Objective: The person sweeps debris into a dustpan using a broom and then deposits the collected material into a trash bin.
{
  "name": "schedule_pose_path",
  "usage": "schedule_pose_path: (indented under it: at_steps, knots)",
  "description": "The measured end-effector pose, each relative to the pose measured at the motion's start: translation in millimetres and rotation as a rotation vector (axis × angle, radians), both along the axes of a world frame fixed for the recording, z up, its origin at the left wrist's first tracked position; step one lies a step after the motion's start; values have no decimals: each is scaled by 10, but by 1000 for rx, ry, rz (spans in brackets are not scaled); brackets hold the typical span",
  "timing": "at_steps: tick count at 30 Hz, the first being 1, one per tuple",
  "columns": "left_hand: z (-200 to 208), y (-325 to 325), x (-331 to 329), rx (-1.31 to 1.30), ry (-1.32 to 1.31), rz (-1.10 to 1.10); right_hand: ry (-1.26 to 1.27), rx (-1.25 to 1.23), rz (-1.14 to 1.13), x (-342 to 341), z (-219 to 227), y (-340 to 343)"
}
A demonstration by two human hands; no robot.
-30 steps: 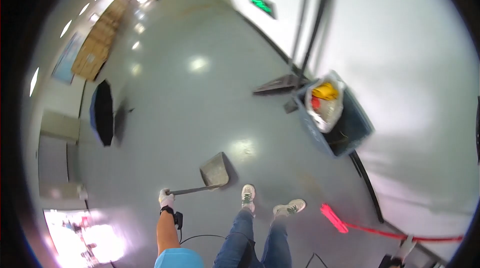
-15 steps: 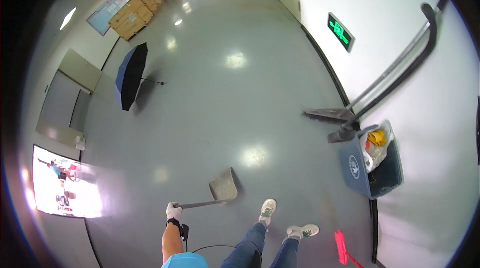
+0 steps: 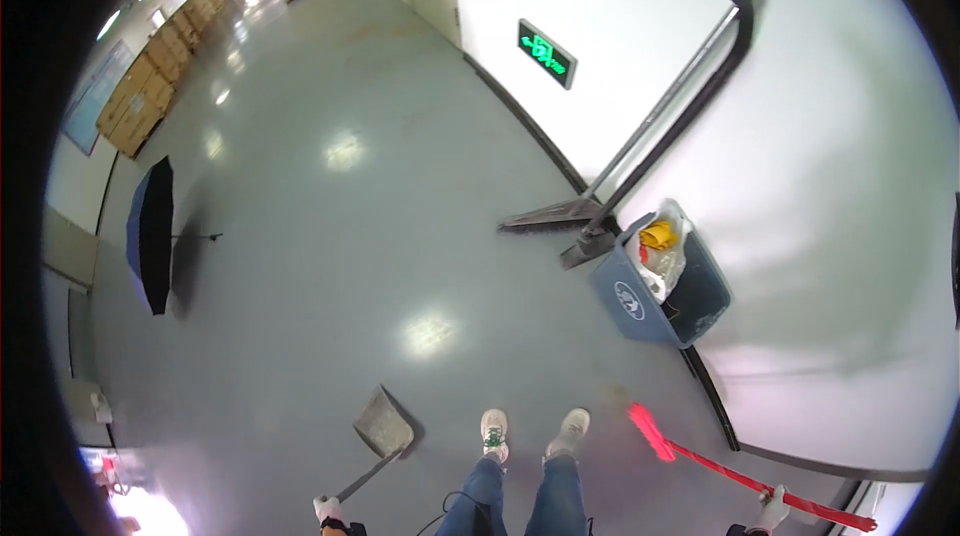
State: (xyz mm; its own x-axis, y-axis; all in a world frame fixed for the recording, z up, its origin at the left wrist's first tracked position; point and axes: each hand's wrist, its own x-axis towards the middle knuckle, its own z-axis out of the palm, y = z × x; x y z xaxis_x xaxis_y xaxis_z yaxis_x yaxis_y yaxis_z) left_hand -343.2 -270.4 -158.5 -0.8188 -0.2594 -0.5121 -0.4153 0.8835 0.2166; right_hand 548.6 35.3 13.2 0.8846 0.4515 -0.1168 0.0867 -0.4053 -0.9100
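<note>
My left hand (image 3: 328, 509), in a pale glove, is closed around the handle of a grey long-handled dustpan (image 3: 385, 423). The pan lies low at the floor, left of my feet, its open edge facing away from me. At the lower right my right hand (image 3: 773, 510), gloved too, grips the red handle of a broom (image 3: 724, 470). The broom's bright red bristle head (image 3: 652, 433) is down by the floor, right of my shoes. A faint brownish smudge shows on the floor just beyond the bristles.
Against the right wall stand a grey-blue bin (image 3: 640, 306) with a plastic bag and yellow item inside, another broom (image 3: 550, 215) and a black vacuum-like tube (image 3: 690, 106). An open umbrella (image 3: 152, 236) rests on the floor at left. Wooden crates (image 3: 135, 114) line the far left.
My view has turned rightward, so the bin and umbrella sit further left. My right hand on the broom has come into sight. The dustpan has swung from pointing right to pointing ahead.
</note>
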Motion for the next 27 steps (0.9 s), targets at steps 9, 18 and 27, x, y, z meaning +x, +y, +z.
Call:
schedule_pose_path:
  at_steps: [9, 18, 27]
  knots:
    - [985, 1608, 218, -421, 189, -289, -36, -126, -71, -983, 392, 108]
    - [1033, 3945, 969, -38, 292, -696, 180, 15, -206, -903, 441, 532]
    - [1747, 7576, 2913, 802, 212, -1221, 284, -78, -169, -1029, 571, 774]
